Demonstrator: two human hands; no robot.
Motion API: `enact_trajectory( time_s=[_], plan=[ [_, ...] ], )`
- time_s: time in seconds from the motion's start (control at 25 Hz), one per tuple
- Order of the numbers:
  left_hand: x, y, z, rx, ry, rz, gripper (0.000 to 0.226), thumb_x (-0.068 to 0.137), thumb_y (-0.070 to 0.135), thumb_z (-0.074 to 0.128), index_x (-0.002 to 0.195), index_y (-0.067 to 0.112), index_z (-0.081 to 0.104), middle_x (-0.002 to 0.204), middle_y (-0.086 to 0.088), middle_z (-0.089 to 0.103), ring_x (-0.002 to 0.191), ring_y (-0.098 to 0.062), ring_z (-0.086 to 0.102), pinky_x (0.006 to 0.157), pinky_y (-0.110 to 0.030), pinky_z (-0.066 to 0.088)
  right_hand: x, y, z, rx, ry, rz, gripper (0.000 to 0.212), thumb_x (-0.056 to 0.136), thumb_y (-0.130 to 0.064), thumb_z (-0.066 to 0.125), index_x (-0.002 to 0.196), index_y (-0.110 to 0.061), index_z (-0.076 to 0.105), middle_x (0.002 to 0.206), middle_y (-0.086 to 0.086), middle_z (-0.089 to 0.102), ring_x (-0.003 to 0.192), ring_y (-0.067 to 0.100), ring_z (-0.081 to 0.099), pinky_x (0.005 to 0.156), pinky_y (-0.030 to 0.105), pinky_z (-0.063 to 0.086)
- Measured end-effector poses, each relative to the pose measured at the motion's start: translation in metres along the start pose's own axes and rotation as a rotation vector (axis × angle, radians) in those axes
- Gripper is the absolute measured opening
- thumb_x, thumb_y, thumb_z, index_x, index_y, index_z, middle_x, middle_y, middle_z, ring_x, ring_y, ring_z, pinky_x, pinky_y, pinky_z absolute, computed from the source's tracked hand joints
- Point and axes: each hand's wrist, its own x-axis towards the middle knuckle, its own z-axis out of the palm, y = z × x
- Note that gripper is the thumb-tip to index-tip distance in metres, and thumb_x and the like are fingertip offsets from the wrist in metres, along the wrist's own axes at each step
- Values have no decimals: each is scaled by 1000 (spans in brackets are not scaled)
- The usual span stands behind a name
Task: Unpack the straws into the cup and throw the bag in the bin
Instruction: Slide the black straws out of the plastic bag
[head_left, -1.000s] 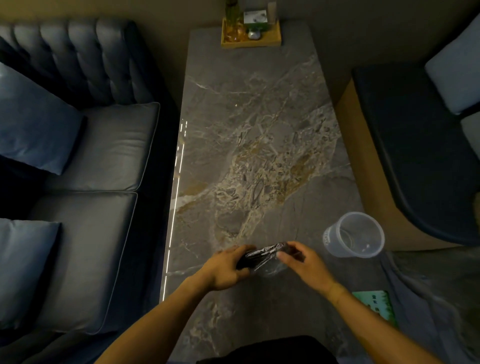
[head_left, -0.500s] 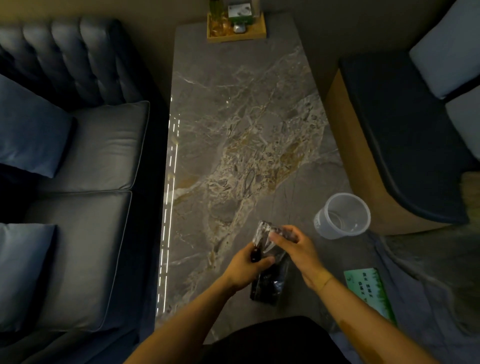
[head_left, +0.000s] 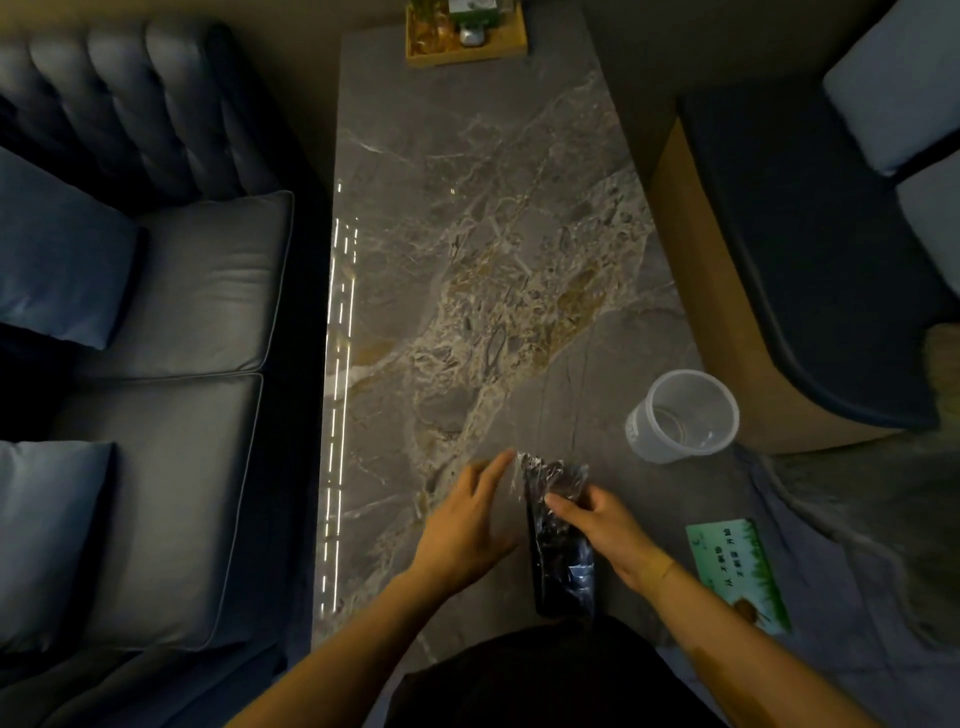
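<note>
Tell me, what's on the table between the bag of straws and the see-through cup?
Nothing. In the head view, only bare marble table separates the bag of straws from the cup.

Unreadable Chinese print on green card (head_left: 737, 574)

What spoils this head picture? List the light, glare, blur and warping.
Head view: dim, warm light overall; a broken streak of glare runs down the left edge of the table; the left hand is slightly smeared; the bag glints in places, so its contents are hard to read; wide-angle bending curves the sofa and the cup leans outward.
</note>
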Motion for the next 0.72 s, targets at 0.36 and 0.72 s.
enact_trajectory(
  time_s=[0.36,0.72],
  plan=[
    [15,-4,-17,456,175,567,36,86,22,57,121,28,60,129,-6,60,110,-26,60,77,-35,53,-2,10,-5,-144,-214,49,65,59,-7,87,117,-21,62,106,-4,75,102,11,69,80,22,54],
    [34,20,-28,-406,138,6,10,92,26,60,93,22,70,90,6,71,83,-6,66,73,-30,55,-11,9,2,-189,-143,-5,33,74,-27,80,105,-34,68,103,-13,76,100,5,69,77,15,54]
  ],
)
